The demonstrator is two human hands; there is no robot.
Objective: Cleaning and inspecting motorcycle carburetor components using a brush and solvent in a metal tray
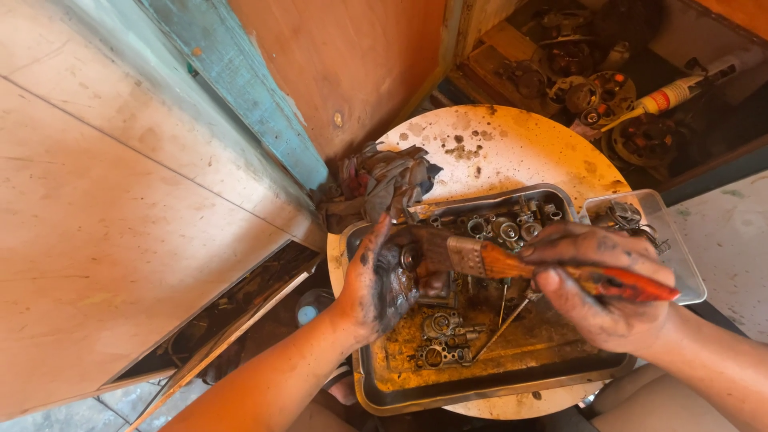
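My left hand, black with grease, grips a small dark metal engine part over a metal tray. My right hand holds a paintbrush by its orange-red handle, with the bristles laid against the part. Brownish liquid and several small carburettor pieces lie in the tray, with more small parts along its far side. A thin metal rod leans among them.
The tray rests on a stained round table top. A dirty rag is heaped at its left edge, and a clear plastic box with parts sits at the right. Beyond lie engine parts and a tube. A wooden panel fills the left.
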